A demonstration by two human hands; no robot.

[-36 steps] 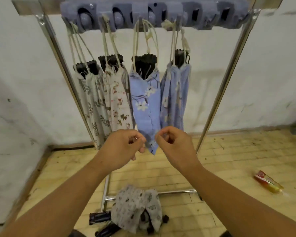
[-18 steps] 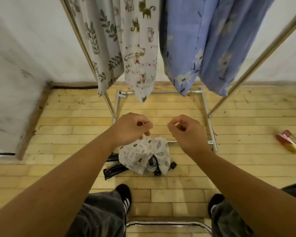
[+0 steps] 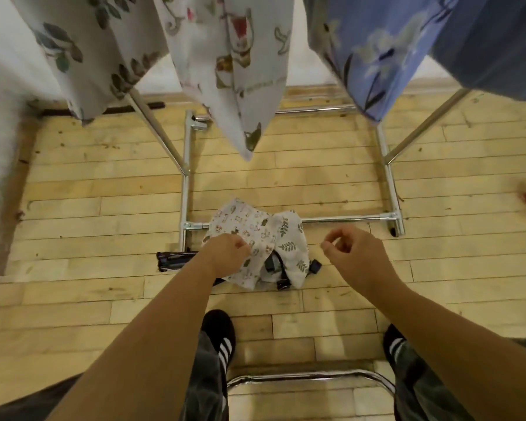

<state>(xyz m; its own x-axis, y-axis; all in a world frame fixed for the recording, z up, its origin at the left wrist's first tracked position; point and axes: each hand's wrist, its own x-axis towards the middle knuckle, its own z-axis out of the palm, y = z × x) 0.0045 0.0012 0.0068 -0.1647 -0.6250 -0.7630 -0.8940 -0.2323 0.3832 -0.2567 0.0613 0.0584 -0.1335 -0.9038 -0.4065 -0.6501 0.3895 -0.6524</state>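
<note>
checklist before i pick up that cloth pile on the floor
1. Left hand at the cloth pile: ok, it is over the pile's left edge.
2. Left grip closed on the cloth: cannot tell, the fingertips are hidden.
3. Right hand free: ok, it holds nothing, to the right of the pile.
4. Pile clear of the rack's base bar: not ok, the cloth lies across it.
5. Pile free of the black hanger parts: not ok, they stick out from under it.
6. Shoe off the cloth: ok, it stops short of the pile.
</note>
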